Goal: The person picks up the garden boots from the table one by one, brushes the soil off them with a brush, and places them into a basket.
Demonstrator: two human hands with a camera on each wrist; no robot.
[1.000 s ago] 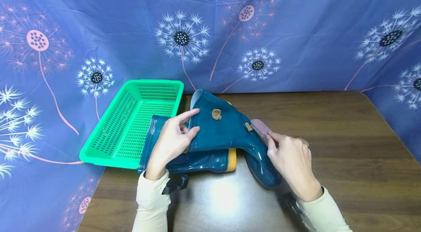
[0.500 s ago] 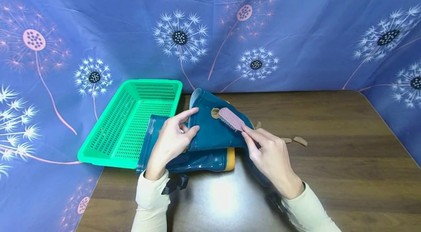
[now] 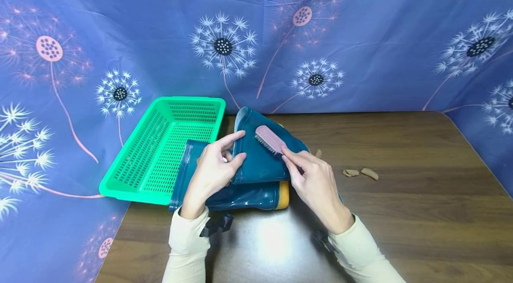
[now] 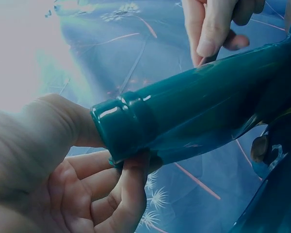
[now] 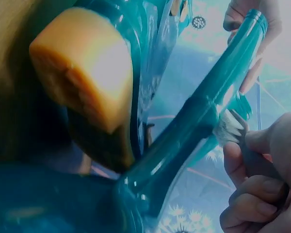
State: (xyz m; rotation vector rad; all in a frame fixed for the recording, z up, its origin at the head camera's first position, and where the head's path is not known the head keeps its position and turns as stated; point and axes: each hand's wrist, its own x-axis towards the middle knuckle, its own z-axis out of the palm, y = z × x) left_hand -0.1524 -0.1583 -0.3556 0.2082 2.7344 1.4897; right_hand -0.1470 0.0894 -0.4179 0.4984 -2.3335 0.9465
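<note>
My left hand pinches the top rim of a dark teal rain boot, thumb on one side and fingers on the other, as the left wrist view also shows. In my right hand is a pink scrub brush, gripped by its handle. Its pale bristles rest on the boot's shaft in the right wrist view. My right hand and forearm hide most of that boot's foot in the head view. Underneath lies a second teal boot on its side, its yellow sole facing right.
A green plastic basket stands at the back left, close to the boots. Thin brown flakes lie on the wooden table right of the boots. Blue dandelion-print cloth hangs behind.
My right hand has carried the brush from the boot's ankle up to its shaft, leftward. The brown patch seen on the shaft earlier no longer shows. My left hand keeps its hold.
</note>
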